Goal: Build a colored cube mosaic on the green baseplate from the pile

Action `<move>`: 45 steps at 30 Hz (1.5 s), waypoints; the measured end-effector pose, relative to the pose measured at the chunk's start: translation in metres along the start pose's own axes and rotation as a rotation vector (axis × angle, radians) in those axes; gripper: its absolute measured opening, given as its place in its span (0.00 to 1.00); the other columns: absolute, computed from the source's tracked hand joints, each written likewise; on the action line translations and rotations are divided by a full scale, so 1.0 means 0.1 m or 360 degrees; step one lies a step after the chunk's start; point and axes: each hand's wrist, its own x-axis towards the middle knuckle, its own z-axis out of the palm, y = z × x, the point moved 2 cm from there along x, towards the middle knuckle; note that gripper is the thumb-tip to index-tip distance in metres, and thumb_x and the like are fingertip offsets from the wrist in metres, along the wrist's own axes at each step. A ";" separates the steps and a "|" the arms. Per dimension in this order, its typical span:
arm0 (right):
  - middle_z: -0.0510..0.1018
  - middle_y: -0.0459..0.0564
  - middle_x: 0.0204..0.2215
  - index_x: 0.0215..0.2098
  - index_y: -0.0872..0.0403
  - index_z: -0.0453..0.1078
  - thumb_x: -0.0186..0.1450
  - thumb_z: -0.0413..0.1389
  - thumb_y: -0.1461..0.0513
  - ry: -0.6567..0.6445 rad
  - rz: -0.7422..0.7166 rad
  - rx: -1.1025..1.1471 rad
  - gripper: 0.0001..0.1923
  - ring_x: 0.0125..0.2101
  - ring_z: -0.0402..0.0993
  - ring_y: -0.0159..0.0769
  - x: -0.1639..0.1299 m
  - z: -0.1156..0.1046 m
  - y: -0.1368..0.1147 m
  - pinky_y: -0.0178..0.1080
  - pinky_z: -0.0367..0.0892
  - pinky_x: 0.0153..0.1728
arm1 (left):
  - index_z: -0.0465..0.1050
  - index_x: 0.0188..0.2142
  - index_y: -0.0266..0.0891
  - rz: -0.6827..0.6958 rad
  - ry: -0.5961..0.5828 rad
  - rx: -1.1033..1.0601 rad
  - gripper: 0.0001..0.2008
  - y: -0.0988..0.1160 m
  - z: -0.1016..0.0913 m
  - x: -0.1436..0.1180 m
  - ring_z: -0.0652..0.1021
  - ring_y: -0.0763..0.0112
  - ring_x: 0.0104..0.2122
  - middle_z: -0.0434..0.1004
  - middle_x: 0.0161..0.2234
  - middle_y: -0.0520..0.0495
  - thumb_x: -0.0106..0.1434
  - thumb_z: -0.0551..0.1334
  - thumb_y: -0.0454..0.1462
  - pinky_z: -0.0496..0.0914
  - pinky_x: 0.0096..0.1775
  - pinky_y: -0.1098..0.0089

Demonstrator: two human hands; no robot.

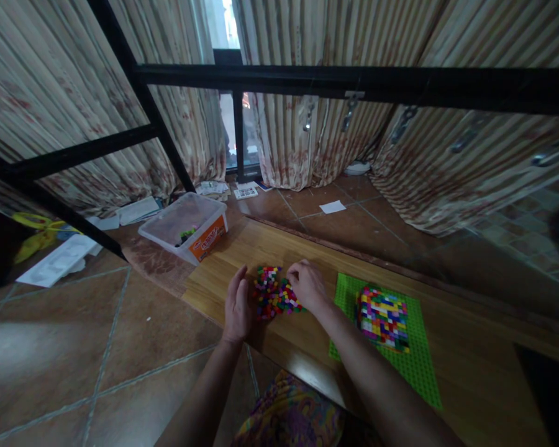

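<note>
A heap of small coloured bricks point(272, 293) lies on a wooden board point(279, 248) on the floor. My left hand point(237, 305) rests edge-on against the heap's left side, fingers straight and together. My right hand point(308, 285) curls over the heap's right side, fingertips touching the bricks; whether it pinches one is hidden. To the right, a block built of many-coloured bricks point(382, 316) stands on a green baseplate point(417, 360).
A clear plastic tub point(184, 226) with an orange label stands at the board's far left corner. Papers point(333, 207) lie scattered on the tiled floor. Black metal bars point(354, 81) cross overhead, curtains hang behind. Patterned cloth point(289, 416) covers my lap.
</note>
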 end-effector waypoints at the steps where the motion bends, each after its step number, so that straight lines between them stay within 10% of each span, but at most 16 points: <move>1: 0.75 0.50 0.34 0.34 0.53 0.76 0.65 0.55 0.65 0.0014 -0.0037 0.0022 0.08 0.40 0.71 0.36 0.04 0.00 -0.03 0.35 0.62 0.44 | 0.65 0.58 0.39 0.0007 -0.0005 0.0047 0.25 0.00 -0.01 -0.06 0.66 0.62 0.61 0.66 0.60 0.41 0.70 0.48 0.49 0.57 0.63 0.57; 17: 0.75 0.53 0.41 0.40 0.53 0.75 0.68 0.50 0.64 -0.0128 -0.0104 -0.0043 0.11 0.45 0.65 0.40 0.20 0.22 -0.33 0.39 0.59 0.48 | 0.62 0.58 0.38 0.0387 -0.0162 0.0635 0.23 0.11 0.41 0.07 0.63 0.57 0.62 0.66 0.58 0.36 0.70 0.45 0.47 0.59 0.61 0.51; 45: 0.78 0.50 0.35 0.33 0.54 0.75 0.67 0.53 0.61 0.0011 -0.0118 0.0040 0.10 0.42 0.67 0.39 0.08 0.16 -0.37 0.41 0.59 0.47 | 0.70 0.48 0.39 0.0645 -0.0299 0.0825 0.20 0.10 0.38 0.18 0.74 0.57 0.50 0.75 0.46 0.38 0.70 0.44 0.44 0.67 0.51 0.55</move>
